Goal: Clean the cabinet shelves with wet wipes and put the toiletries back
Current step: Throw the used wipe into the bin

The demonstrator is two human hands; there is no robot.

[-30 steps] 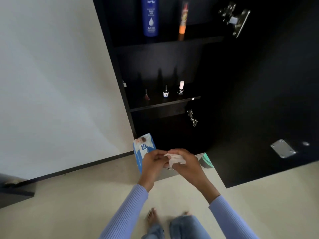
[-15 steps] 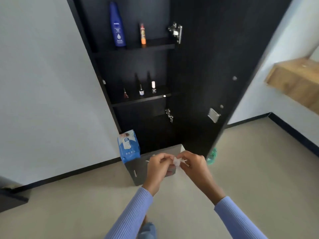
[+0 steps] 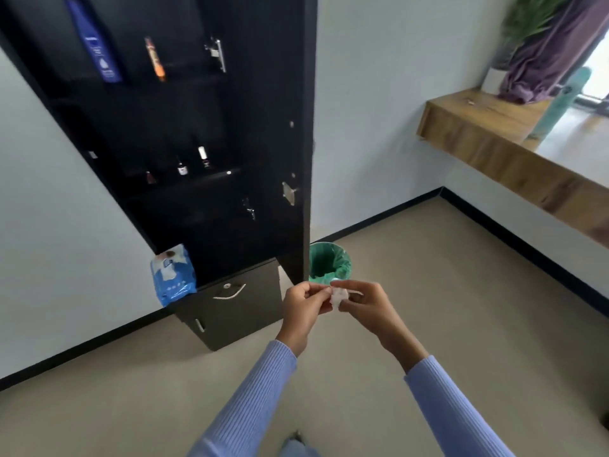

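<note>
The tall black cabinet (image 3: 184, 133) stands open with the blue bottle (image 3: 99, 47), tube (image 3: 154, 57) and small bottles (image 3: 182, 168) already on its shelves, so little seems left. Both hands, left hand (image 3: 304, 306) and right hand (image 3: 364, 306), pinch a balled wet wipe (image 3: 338, 297) just short of the green-lined bin (image 3: 329, 267), probably for binning.
</note>
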